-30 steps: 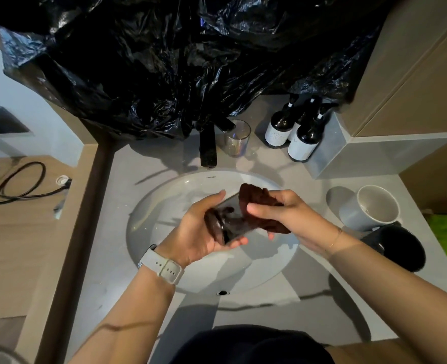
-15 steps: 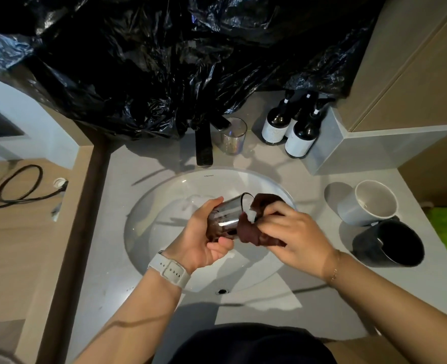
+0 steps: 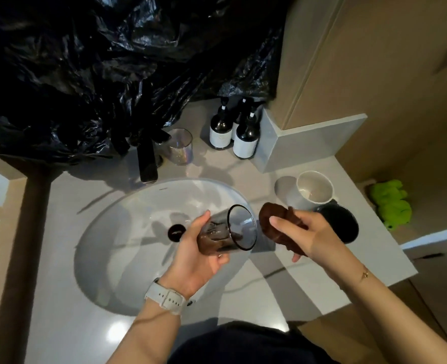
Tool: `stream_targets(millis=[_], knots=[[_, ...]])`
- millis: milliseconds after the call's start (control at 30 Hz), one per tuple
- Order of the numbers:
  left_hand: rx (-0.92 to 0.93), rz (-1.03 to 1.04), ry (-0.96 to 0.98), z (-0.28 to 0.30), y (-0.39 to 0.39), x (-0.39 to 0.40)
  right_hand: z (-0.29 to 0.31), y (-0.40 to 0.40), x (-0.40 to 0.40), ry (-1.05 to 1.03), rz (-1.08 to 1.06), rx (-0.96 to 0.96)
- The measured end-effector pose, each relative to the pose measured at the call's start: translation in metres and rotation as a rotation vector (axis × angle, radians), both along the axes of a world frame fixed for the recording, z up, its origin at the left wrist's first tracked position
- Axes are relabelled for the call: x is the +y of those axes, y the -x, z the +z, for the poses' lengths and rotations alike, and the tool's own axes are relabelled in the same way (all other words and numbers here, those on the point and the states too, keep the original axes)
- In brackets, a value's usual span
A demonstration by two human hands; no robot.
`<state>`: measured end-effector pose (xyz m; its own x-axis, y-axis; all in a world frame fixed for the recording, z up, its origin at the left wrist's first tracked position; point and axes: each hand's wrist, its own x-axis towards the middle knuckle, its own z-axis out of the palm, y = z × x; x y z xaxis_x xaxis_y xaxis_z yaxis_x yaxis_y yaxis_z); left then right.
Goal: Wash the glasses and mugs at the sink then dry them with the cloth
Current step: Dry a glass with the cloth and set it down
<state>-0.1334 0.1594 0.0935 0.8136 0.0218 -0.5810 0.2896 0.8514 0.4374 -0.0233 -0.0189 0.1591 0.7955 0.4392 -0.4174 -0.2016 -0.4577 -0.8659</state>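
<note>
Over the white sink basin (image 3: 117, 232), my left hand (image 3: 198, 256) grips a dark tinted glass (image 3: 230, 229) on its side, the mouth facing right. My right hand (image 3: 304, 235) holds a bunched brown cloth (image 3: 272, 214) just right of the glass mouth, apart from it. On the counter to the right stand a white mug (image 3: 311, 191) and a black mug (image 3: 340, 224), partly hidden behind my right hand. A clear glass (image 3: 179, 145) stands beside the black faucet (image 3: 146, 161).
Three dark pump bottles (image 3: 233, 132) stand at the back against a grey ledge. Black plastic sheeting (image 3: 99, 61) hangs over the back of the counter. A green cloth (image 3: 390, 203) lies on the floor to the right. The drain (image 3: 176, 232) sits in the basin.
My right hand has pulled the brown cloth out of the glass and moved it right. The glass mouth now shows empty; my left hand keeps holding the glass.
</note>
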Motion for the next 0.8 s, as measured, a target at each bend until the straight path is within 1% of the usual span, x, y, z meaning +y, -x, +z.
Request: stream_targets(millis=[133,233,367,433,500,533,633,700,767,800], knots=[[0.036,0.093,0.129,-0.007,-0.018,-0.026,0.005,-0.016,-0.024,-0.021,-0.142,0.025],[-0.030,0.136,0.151,-0.008,-0.026,-0.040,0.007,-0.034,-0.043,-0.048,-0.186,0.021],[-0.129,0.225,0.213,-0.007,-0.038,-0.056,0.010,-0.064,-0.063,-0.080,-0.192,0.052],[-0.087,0.223,0.223,-0.002,-0.047,-0.067,0.011,-0.081,-0.073,-0.107,-0.177,0.063],[-0.010,0.271,0.227,-0.001,-0.057,-0.079,0.010,-0.097,-0.084,-0.134,-0.167,0.075],[-0.007,0.287,0.227,-0.002,-0.063,-0.085,0.010,-0.105,-0.089,-0.148,-0.162,0.082],[-0.068,0.307,0.219,0.000,-0.080,-0.103,0.006,-0.128,-0.102,-0.189,-0.136,0.119],[-0.057,0.363,0.204,-0.004,-0.086,-0.112,0.003,-0.141,-0.108,-0.211,-0.135,0.153],[-0.073,0.394,0.102,-0.008,-0.087,-0.118,0.001,-0.151,-0.114,-0.222,-0.125,0.177],[-0.070,0.388,0.003,-0.009,-0.086,-0.120,0.000,-0.156,-0.116,-0.226,-0.114,0.185]])
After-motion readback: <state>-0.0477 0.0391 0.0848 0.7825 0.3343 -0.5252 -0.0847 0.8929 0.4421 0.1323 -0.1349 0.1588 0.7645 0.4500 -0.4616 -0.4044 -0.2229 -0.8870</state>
